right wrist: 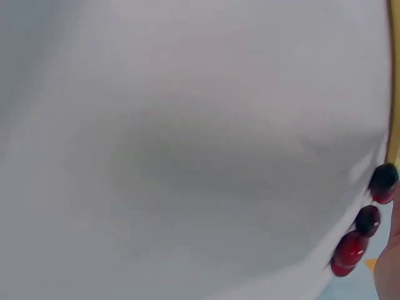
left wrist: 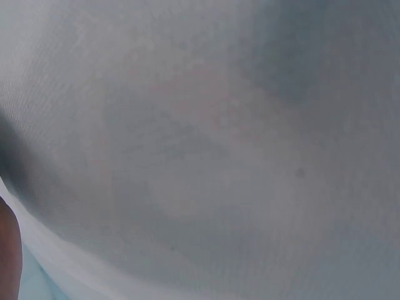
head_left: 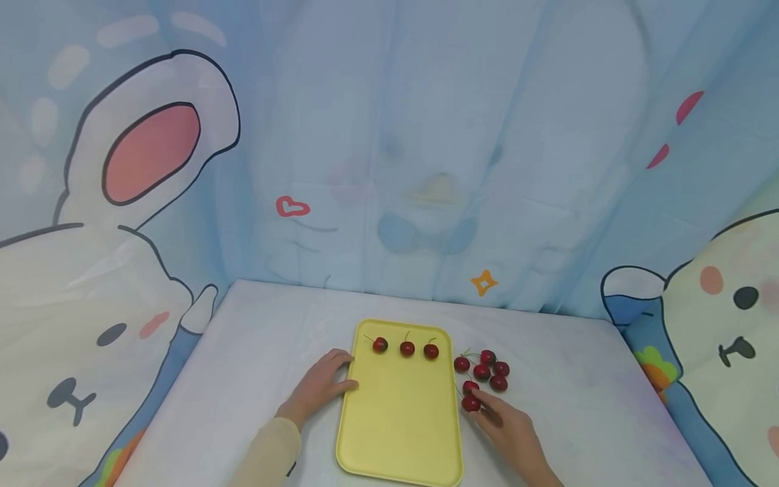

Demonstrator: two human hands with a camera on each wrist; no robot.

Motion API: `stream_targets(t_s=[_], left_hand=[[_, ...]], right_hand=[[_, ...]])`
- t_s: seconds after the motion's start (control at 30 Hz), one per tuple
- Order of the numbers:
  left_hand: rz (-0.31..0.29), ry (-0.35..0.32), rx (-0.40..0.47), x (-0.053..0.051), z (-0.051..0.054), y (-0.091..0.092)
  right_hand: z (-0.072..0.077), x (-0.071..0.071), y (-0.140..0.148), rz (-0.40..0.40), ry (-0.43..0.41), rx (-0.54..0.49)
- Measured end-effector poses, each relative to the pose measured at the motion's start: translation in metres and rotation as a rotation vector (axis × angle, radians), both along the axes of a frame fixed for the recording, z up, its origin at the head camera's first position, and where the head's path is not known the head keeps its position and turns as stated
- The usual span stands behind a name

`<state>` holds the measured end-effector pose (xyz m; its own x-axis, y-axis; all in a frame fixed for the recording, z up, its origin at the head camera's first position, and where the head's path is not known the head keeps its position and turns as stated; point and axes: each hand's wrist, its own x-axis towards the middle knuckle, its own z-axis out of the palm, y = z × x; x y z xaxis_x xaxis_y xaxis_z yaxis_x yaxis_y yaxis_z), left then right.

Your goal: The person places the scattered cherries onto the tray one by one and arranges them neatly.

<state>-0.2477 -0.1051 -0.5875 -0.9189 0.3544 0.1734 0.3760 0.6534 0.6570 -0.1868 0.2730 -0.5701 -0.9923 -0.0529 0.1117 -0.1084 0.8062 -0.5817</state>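
A yellow rectangular tray lies on the white cloth, with three dark red cherries in a row near its far end. My left hand rests at the tray's left edge, thumb and fingertips touching the rim. Right of the tray, my right hand pinches a cherry between thumb and index finger. Another cherry sits just beyond it. In the right wrist view, several cherries show by the hand at the lower right. The left wrist view has only a sliver of the hand.
Several loose cherries with thin stems cluster beside the tray's upper right side. White cloth covers the table. Blue curtains printed with cartoon animals stand behind the table and at both sides.
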Motion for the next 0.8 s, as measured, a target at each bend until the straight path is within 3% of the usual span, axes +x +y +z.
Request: stream_targets(t_s=[0.13, 0.4, 0.5, 0.8], left_hand=[[0.000, -0.001, 0.004, 0.001, 0.002, 0.000], [-0.007, 0.012, 0.012, 0.000, 0.000, 0.000], [-0.007, 0.012, 0.013, 0.000, 0.000, 0.000], [-0.006, 0.008, 0.016, 0.001, 0.003, 0.002]], right_hand=[[0.008, -0.004, -0.013, 0.010, 0.023, -0.077], [0.020, -0.012, -0.056, 0.004, -0.041, -0.157], [0.021, -0.015, -0.072, 0.031, -0.053, -0.199], [0.015, -0.025, -0.115, 0.135, 0.020, -0.218]])
